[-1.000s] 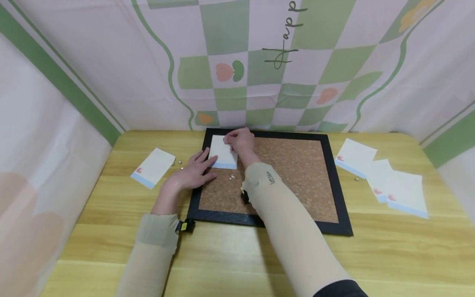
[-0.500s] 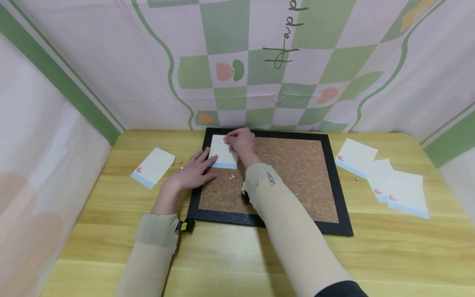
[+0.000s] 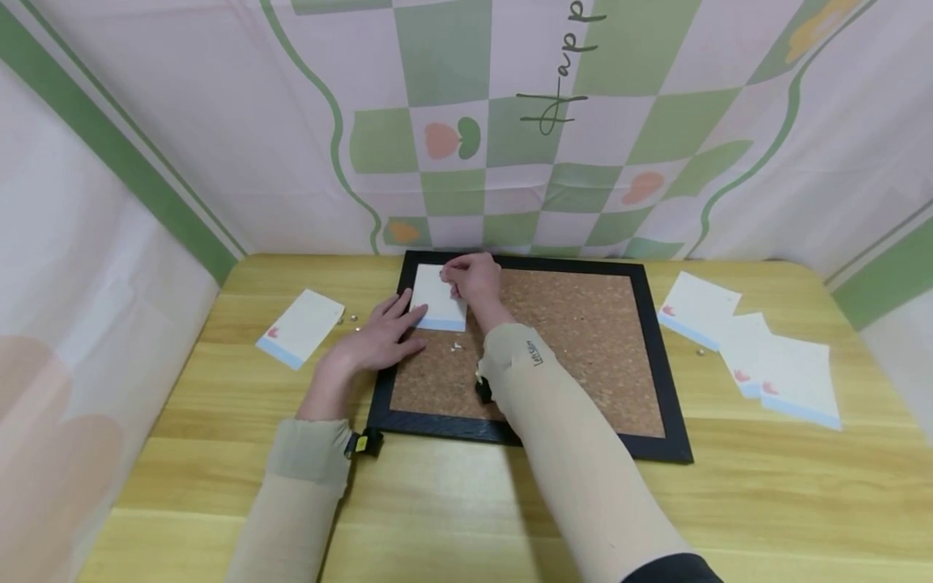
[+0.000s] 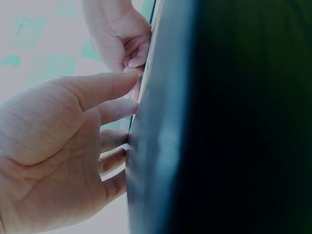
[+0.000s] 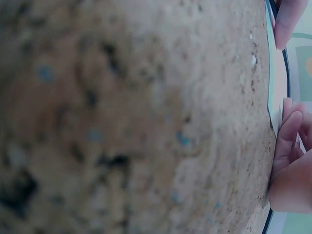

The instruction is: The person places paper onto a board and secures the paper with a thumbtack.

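A white card (image 3: 440,312) with a blue bottom stripe lies on the upper left of a black-framed cork board (image 3: 583,340). My left hand (image 3: 375,336) spreads its straight fingers over the board's left frame, its index fingertip resting on the card. In the left wrist view, the left hand's fingertips (image 4: 127,105) meet the board's edge. At the card's top edge my right hand (image 3: 475,279) bends its fingers and pinches a tiny thumbtack (image 3: 441,274), mostly hidden by the fingertips. The right wrist view has the right hand (image 5: 292,156) close against the card.
Another card (image 3: 301,328) lies left of the board, with several small shiny tacks (image 3: 353,318) beside it. Right of the board are three overlapping cards (image 3: 798,376) and one tack (image 3: 701,352). Small white bits (image 3: 456,347) lie on the cork. A patterned curtain (image 3: 525,186) hangs behind the table.
Almost nothing moves. My right hand and wrist shift very slightly at the card's top edge; the left hand and the card stay in place.
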`<state>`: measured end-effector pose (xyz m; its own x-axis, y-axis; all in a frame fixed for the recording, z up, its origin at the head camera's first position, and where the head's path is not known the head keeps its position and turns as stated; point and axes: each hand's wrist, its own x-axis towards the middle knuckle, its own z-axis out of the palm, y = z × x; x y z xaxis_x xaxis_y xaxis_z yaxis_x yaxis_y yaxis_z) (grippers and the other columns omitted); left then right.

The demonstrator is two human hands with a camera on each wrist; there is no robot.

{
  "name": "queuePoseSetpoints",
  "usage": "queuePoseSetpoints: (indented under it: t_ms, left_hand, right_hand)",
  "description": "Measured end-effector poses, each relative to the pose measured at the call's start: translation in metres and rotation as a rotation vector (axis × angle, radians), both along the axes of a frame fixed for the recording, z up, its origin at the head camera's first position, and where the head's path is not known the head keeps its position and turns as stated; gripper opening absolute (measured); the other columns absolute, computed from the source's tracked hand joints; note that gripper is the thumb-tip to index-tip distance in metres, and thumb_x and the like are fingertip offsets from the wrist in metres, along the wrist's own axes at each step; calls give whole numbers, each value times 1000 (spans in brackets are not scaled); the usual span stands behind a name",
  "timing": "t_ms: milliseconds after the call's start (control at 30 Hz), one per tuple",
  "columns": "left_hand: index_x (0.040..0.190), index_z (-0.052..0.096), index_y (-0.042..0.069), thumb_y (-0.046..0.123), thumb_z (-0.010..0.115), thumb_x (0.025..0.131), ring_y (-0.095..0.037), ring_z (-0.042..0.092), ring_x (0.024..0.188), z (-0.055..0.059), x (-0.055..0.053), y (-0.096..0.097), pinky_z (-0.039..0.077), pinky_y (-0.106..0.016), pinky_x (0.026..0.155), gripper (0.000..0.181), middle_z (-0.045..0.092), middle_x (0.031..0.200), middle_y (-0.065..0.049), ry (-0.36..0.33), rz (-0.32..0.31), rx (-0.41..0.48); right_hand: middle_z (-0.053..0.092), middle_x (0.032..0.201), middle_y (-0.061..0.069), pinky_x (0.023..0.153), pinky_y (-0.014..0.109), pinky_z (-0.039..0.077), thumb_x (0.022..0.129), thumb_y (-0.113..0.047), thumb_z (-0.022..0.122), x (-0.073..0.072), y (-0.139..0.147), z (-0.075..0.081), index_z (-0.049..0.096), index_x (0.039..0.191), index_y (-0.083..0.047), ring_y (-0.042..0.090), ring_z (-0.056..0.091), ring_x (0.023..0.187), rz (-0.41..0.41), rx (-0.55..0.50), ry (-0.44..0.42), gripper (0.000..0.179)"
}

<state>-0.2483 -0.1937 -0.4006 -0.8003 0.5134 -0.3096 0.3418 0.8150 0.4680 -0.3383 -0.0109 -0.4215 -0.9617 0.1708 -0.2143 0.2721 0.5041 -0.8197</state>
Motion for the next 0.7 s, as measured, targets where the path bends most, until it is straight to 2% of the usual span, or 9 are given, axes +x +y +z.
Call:
queuePoseSetpoints:
  t_ms: [367,700]
  left_hand:
    - [160,22,13,35,45,106,-40,-2,156,-1,-2,0,19,-59,123,62,-3,169,-16,7,-3,-3]
    - [160,21,12,35,44,107,-41,-2,156,0,0,0,17,-59,124,62,-3,169,-17,4,-11,-4]
  right_hand:
    - [76,78,2,48,17,43,93,-21,72,2,-1,2,81,91,-15,5,55,47,-1,28,23,11]
    - [72,67,-1,50,15,42,89,-25,77,3,3,0,81,96,-14,4,54,47,12,25,33,14]
